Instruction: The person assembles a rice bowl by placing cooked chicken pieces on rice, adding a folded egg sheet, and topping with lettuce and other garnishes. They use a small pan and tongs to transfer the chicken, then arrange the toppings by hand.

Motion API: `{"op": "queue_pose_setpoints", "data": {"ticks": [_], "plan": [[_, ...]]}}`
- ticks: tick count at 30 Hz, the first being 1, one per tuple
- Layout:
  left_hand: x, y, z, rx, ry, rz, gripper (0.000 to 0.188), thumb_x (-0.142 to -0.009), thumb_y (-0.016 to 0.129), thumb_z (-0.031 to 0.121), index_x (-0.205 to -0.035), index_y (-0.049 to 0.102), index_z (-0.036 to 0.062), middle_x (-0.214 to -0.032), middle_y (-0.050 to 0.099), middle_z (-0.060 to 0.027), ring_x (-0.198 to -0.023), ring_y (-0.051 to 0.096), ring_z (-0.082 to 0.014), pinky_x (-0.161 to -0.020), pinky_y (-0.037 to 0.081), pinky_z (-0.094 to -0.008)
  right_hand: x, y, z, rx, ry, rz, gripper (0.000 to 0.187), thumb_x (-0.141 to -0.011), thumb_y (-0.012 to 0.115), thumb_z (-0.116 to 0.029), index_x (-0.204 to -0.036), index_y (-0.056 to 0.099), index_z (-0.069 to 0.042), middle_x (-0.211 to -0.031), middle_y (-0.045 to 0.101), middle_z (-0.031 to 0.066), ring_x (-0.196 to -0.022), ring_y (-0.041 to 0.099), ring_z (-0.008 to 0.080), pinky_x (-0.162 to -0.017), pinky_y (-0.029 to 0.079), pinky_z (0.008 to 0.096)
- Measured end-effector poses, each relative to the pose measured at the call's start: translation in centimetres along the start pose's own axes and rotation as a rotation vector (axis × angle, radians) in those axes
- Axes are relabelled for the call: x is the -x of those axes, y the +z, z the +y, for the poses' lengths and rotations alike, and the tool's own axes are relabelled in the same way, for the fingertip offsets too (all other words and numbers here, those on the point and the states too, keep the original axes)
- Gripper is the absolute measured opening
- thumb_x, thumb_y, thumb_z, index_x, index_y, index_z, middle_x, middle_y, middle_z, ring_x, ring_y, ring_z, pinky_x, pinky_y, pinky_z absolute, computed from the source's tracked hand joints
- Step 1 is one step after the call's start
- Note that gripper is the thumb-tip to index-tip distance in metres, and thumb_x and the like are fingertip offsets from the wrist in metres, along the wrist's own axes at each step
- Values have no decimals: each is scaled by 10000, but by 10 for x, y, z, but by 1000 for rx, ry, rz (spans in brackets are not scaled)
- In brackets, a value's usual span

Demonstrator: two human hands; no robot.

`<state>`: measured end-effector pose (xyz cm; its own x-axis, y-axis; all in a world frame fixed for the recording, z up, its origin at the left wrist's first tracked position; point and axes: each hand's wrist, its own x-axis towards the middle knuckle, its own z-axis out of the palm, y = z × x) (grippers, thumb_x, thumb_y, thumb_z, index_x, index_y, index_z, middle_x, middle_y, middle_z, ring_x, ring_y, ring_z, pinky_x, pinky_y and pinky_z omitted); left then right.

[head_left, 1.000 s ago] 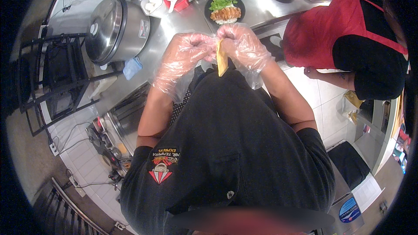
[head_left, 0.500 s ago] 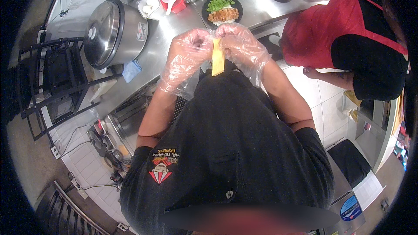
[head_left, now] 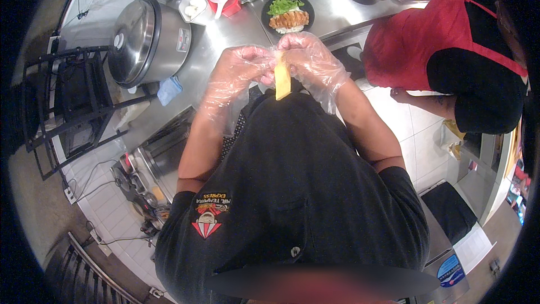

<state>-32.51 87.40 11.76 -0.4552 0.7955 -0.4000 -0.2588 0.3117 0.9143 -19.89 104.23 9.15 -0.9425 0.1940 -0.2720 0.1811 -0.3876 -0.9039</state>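
Head view. At the upper centre, the two gloved hands meet at a narrow yellow strip (head_left: 283,84), whose lower end hangs free in front of the dark shirt (head_left: 270,174). The right hand (head_left: 310,61) appears to pinch the strip's upper end between thumb and fingers; the left hand (head_left: 241,68) has its fingers bent in beside that end, but glare on the plastic leaves its grip uncertain. Above them, a black dish (head_left: 266,18) with greens (head_left: 284,4) and sliced meat (head_left: 289,19) rests on the steel counter (head_left: 332,17). A co-worker in a red apron (head_left: 396,50) occupies the upper right. The step in hand is judged to be two-handed fingertip work on the strip; the next move calls for steady, opposed fingers.
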Motion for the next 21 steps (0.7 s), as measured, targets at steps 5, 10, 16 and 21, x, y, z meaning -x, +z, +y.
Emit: {"op": "queue_pose_setpoints", "data": {"ticks": [5,10,16,21], "plan": [[0,0,2,-124,7,12,252,-931,747,150,-1074,715,-54,-885,732,-73,-751,688,-118,-683,556,-260,0,0,0,29,-32,-18,33,-884,640,-68,-864,629,-44,-831,627,-1,-789,598,101,-733,501,274],[-2,1,0,-99,22,-21,237,-930,748,153,-1052,714,-47,-858,722,-57,-730,670,-103,-667,540,-253,0,0,0,10,20,-21,32,-884,629,-76,-869,628,-47,-826,619,-3,-782,593,101,-716,492,274],[-3,3,-6,-85,75,-28,218,-924,752,173,-1018,692,-15,-835,701,-41,-684,641,-101,-638,518,-253,-1,-3,7,-146,-5,-68,73,-898,660,-68,-945,629,-22,-855,633,9,-795,640,119,-724,535,293],[-7,5,-11,-59,166,52,169,-944,713,158,-996,684,0,-862,687,-18,-749,614,-82,-691,500,-251,-7,2,17,26,-218,84,161,-921,714,-108,-1021,631,-13,-890,671,41,-832,662,128,-753,550,284]]}}
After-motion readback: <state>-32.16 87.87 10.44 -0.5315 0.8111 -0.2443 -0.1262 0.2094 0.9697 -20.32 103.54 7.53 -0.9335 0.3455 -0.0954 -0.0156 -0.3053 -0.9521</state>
